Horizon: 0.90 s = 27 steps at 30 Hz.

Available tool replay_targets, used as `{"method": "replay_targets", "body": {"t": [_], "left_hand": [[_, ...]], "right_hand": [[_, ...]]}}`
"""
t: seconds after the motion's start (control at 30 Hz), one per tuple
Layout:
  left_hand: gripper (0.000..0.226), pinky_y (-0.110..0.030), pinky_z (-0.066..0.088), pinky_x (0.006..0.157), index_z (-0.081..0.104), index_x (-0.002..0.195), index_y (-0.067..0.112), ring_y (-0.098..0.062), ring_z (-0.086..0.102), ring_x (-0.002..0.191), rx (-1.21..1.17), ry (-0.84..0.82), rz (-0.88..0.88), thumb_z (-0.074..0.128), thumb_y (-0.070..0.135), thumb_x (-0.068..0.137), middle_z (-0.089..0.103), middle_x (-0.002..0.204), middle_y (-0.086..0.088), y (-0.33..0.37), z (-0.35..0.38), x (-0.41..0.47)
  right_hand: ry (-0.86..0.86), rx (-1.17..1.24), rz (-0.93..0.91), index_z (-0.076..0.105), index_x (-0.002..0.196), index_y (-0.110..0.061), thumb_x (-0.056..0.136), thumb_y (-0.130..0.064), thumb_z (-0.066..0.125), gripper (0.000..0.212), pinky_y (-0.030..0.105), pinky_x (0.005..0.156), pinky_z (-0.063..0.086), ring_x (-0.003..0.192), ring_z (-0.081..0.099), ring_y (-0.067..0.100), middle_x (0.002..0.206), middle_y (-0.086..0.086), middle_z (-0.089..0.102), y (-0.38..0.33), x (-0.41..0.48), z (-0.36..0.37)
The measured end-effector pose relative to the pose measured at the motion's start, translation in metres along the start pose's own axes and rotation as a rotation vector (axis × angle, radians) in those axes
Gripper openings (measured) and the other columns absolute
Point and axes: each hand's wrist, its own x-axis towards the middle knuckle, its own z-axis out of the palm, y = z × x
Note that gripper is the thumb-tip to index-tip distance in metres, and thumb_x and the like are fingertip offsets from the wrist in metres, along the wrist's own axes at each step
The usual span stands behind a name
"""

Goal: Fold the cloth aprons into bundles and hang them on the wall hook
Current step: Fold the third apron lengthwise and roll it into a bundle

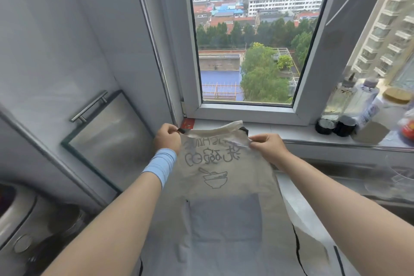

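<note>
A beige cloth apron (224, 197) hangs spread out in front of me, its back side toward me, so the printed letters and bowl drawing read mirrored. A darker pocket patch shows in its lower half. My left hand (167, 138), with a light blue wristband below it, pinches the apron's top left corner at a black strap. My right hand (267, 144) pinches the top right corner. The top hem folds over between the two hands. No wall hook is in view.
An open window (246, 110) lies straight ahead above a sill (291, 132). Several bottles and jars (349, 110) crowd the sill at right. A glass-edged metal panel with a bar handle (89, 105) leans at left. A sink (369, 177) sits at right, a metal appliance (20, 219) at lower left.
</note>
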Motion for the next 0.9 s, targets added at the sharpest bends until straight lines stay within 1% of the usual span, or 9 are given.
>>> {"method": "replay_targets", "body": {"t": [0.07, 0.17, 0.3, 0.43, 0.53, 0.6, 0.67, 0.83, 0.9], "left_hand": [[0.016, -0.037, 0.051, 0.082, 0.058, 0.073, 0.022, -0.033, 0.058, 0.087, 0.013, -0.016, 0.042, 0.049, 0.015, 0.084, 0.066, 0.091, -0.01, 0.002, -0.001, 0.004], [0.025, -0.035, 0.048, 0.078, 0.052, 0.065, 0.02, -0.031, 0.05, 0.078, 0.186, -0.12, 0.128, 0.054, 0.03, 0.087, 0.058, 0.086, -0.013, 0.002, -0.003, 0.006], [0.022, -0.026, 0.041, 0.063, 0.061, 0.066, 0.015, -0.025, 0.048, 0.065, 0.35, -0.237, 0.078, 0.058, 0.028, 0.083, 0.056, 0.065, -0.003, 0.004, -0.008, 0.015], [0.015, -0.029, 0.054, 0.066, 0.069, 0.075, 0.018, -0.026, 0.064, 0.062, 0.034, -0.25, -0.096, 0.056, 0.015, 0.083, 0.074, 0.084, -0.01, 0.005, 0.007, 0.022], [0.05, -0.038, 0.051, 0.097, 0.05, 0.136, 0.028, -0.024, 0.063, 0.11, 0.115, -0.261, 0.034, 0.057, 0.014, 0.088, 0.059, 0.133, -0.002, -0.011, 0.029, 0.014], [0.086, -0.04, 0.042, 0.107, 0.004, 0.153, 0.035, -0.025, 0.05, 0.129, 0.179, -0.374, 0.038, 0.056, 0.012, 0.088, 0.038, 0.15, 0.0, -0.032, 0.045, -0.002], [0.092, -0.04, 0.037, 0.111, -0.007, 0.152, 0.036, -0.026, 0.042, 0.136, 0.259, -0.459, 0.02, 0.055, 0.011, 0.089, 0.024, 0.158, 0.0, -0.059, 0.058, -0.017], [0.052, -0.03, 0.034, 0.11, 0.042, 0.142, 0.022, -0.025, 0.042, 0.133, 0.625, -0.656, 0.006, 0.049, 0.013, 0.091, 0.036, 0.151, -0.005, -0.137, 0.07, -0.058], [0.044, -0.031, 0.033, 0.111, 0.049, 0.135, 0.023, -0.024, 0.041, 0.133, 0.721, -0.714, -0.008, 0.051, 0.017, 0.091, 0.037, 0.148, -0.003, -0.165, 0.07, -0.074]], "right_hand": [[-0.027, 0.068, 0.096, 0.072, 0.077, -0.014, 0.081, 0.001, 0.06, 0.02, 0.019, 0.051, 0.047, 0.053, 0.061, 0.012, 0.064, 0.001, 0.066, -0.005, 0.004, 0.0], [-0.003, 0.076, 0.122, 0.06, 0.07, -0.015, 0.066, -0.021, 0.054, 0.009, 0.028, 0.058, 0.03, 0.062, 0.045, 0.017, 0.065, 0.004, 0.052, -0.01, 0.012, 0.002], [-0.037, -0.059, 0.061, 0.069, 0.074, -0.017, 0.08, -0.017, 0.065, 0.007, 0.027, 0.06, 0.039, 0.062, 0.053, 0.011, 0.066, -0.005, 0.061, -0.01, 0.016, -0.005], [0.083, -0.158, 0.092, 0.055, 0.057, -0.015, 0.084, -0.03, 0.058, 0.031, 0.026, 0.05, 0.03, 0.047, 0.045, 0.02, 0.045, -0.007, 0.049, -0.012, 0.036, -0.008], [0.074, -0.11, 0.071, 0.067, 0.111, -0.022, 0.091, -0.022, 0.057, 0.022, 0.036, 0.075, 0.057, 0.089, 0.071, 0.021, 0.103, -0.001, 0.075, -0.006, 0.048, 0.01], [-0.05, -0.155, 0.098, 0.018, 0.155, -0.025, 0.091, -0.018, 0.06, 0.077, 0.038, 0.09, 0.051, 0.115, 0.061, 0.03, 0.138, 0.006, 0.055, 0.007, 0.044, 0.028], [-0.143, -0.298, 0.109, -0.007, 0.156, -0.03, 0.091, -0.013, 0.056, 0.092, 0.037, 0.087, 0.05, 0.115, 0.058, 0.035, 0.153, 0.011, 0.037, 0.026, 0.034, 0.05], [-0.314, -0.615, -0.046, 0.051, 0.139, -0.022, 0.09, -0.007, 0.046, 0.051, 0.035, 0.108, 0.038, 0.136, 0.04, 0.024, 0.145, 0.005, 0.047, 0.103, -0.014, 0.112], [-0.443, -0.678, -0.06, 0.053, 0.136, -0.024, 0.093, -0.018, 0.046, 0.044, 0.037, 0.107, 0.039, 0.134, 0.041, 0.025, 0.141, 0.004, 0.048, 0.133, -0.038, 0.138]]}}
